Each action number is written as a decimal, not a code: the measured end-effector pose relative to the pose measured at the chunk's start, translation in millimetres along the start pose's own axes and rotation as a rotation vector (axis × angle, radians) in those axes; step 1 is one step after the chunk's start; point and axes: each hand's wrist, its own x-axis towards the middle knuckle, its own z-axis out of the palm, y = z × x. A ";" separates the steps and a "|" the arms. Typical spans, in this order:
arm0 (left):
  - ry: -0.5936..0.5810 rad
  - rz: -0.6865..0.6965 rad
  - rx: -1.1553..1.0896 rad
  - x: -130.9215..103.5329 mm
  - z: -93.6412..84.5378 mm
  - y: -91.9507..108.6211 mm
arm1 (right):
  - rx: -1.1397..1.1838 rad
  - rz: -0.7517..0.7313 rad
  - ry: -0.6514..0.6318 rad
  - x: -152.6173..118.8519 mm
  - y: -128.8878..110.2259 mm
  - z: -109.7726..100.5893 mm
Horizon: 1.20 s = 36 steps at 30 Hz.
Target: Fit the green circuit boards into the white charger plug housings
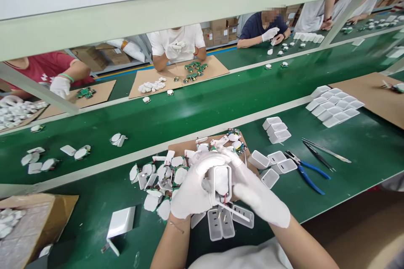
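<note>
My gloved left hand (193,185) is wrapped round a white rectangular plastic housing (213,183), its open end facing me. A white padded insert (221,181) sits inside, with a red wire and a white strip (235,211) hanging out at the bottom. From the other side my gloved right hand (252,185) grips the same housing, fingers closed over its far end. Several white housings (215,223) lie just below my hands. To the left is a pile of circuit boards with white pads (164,176); more boards lie on cardboard (181,147) behind.
Blue-handled pliers (307,172) and tweezers (318,155) lie at right, near stacked white housings (336,105). A finished-looking white box (121,222) and a carton (59,222) stand left. Beyond the green conveyor (189,105), co-workers in gloves handle boards. A shelf beam (189,12) crosses above.
</note>
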 end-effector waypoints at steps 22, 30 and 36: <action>0.003 -0.078 -0.060 -3.1 4.4 -14.0 | -0.239 -0.003 0.298 11.9 1.8 26.8; 0.028 -0.049 -0.053 -2.6 4.7 -12.2 | -0.120 0.062 0.199 2.1 12.1 16.3; -0.001 -0.052 -0.066 0.3 3.8 -6.3 | -0.075 -0.015 0.196 -1.2 17.4 12.6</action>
